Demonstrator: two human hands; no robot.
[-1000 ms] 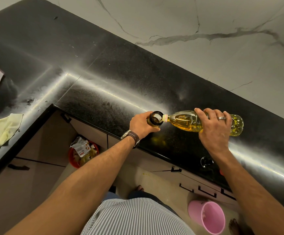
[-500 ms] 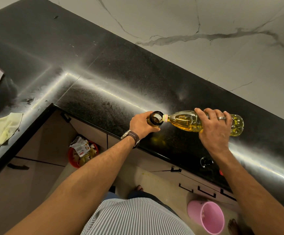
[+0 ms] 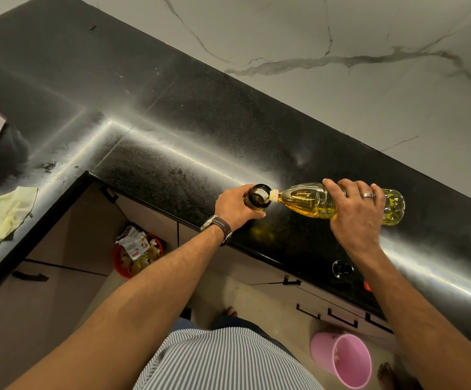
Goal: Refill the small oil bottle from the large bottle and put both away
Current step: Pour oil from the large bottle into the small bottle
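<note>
Almost nothing has moved since a second ago: both bottles and both my hands stay in the same place. My left hand point(image 3: 235, 208) is closed around the small bottle point(image 3: 258, 197), which stands upright on the worktop point(image 3: 228, 130) near its front edge. My right hand point(image 3: 355, 213) is clamped over the middle of the large bottle point(image 3: 338, 202). This bottle lies almost flat, its long axis running left to right, with the neck at the left, touching the small bottle's open mouth. I think the pouring goes on; next I must lift the neck away to the right without dripping.
</note>
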